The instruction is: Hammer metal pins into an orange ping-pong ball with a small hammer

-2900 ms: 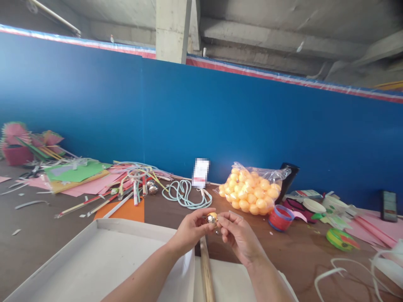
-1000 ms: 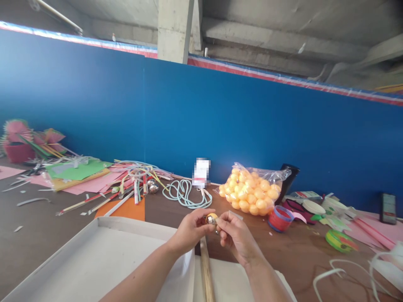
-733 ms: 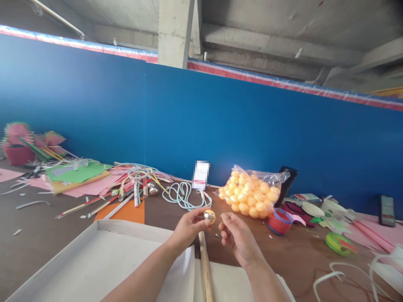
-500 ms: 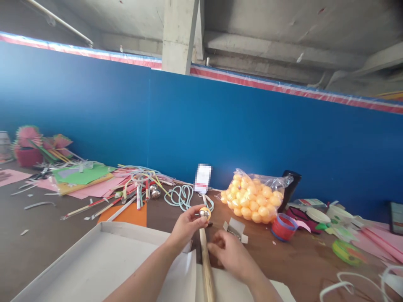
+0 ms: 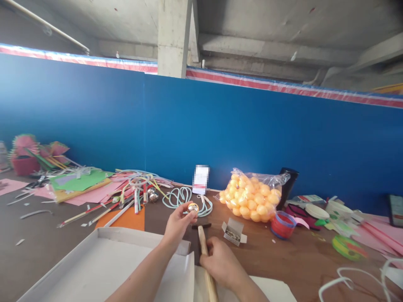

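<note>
Between thumb and fingers, my left hand pinches a small round piece, shiny silver in front with an orange-yellow edge; its exact kind is unclear. A hammer lies just below and to the right, its wooden handle pointing toward me and its dark head at the far end. My right hand is closed about the upper part of that handle. Just beyond the right hand stands an open little carton with small metal pieces in it.
A white tray-like box fills the near left. Behind are a clear bag of orange balls, a coiled pale cord and a phone-like white screen. Straws and coloured paper are heaped left; tape rolls lie right.
My right hand has come down onto the hammer handle and closed on it. My left hand has shifted slightly left with the round piece, uncovering the hammer head.
</note>
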`<state>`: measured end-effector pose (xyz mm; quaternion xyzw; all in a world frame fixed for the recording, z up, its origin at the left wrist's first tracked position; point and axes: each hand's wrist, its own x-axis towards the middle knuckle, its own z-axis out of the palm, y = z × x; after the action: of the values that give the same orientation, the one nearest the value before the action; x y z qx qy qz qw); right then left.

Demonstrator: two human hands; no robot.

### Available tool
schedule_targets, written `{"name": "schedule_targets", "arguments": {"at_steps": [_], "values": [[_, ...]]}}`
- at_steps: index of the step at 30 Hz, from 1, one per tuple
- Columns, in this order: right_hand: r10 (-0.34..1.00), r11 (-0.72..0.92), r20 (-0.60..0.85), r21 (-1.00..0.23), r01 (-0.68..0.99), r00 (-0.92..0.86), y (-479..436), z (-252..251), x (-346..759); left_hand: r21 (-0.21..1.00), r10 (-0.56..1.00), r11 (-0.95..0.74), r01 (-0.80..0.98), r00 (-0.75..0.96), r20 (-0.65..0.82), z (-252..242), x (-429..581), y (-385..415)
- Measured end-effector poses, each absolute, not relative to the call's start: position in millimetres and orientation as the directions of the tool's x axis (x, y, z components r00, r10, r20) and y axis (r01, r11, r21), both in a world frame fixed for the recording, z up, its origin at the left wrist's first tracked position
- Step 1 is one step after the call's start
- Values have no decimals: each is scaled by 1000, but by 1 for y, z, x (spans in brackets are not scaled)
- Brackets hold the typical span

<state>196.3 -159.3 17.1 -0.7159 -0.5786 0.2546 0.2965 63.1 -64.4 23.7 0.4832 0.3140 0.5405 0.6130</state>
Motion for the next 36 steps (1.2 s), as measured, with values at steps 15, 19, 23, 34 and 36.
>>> {"name": "schedule_targets", "arguments": {"at_steps": [15, 19, 23, 34, 36], "values": [[973, 43, 25, -996, -73, 229, -156, 39, 204, 964, 987, -64, -258, 126, 99, 19, 62, -56], [976, 63, 39, -992, -107, 216, -165, 56, 205, 968, 986, -77, -237, 127, 109, 14, 62, -53], [978, 61, 47, -996, -65, 206, -171, 63, 200, 967, 985, -85, -239, 127, 118, 14, 62, -54], [973, 93, 102, -994, 57, 205, -175, 62, 191, 954, 982, -81, -289, 139, 126, 14, 64, -53], [976, 102, 114, -992, 69, 184, -176, 62, 192, 951, 984, -75, -299, 133, 120, 14, 65, -53]]}}
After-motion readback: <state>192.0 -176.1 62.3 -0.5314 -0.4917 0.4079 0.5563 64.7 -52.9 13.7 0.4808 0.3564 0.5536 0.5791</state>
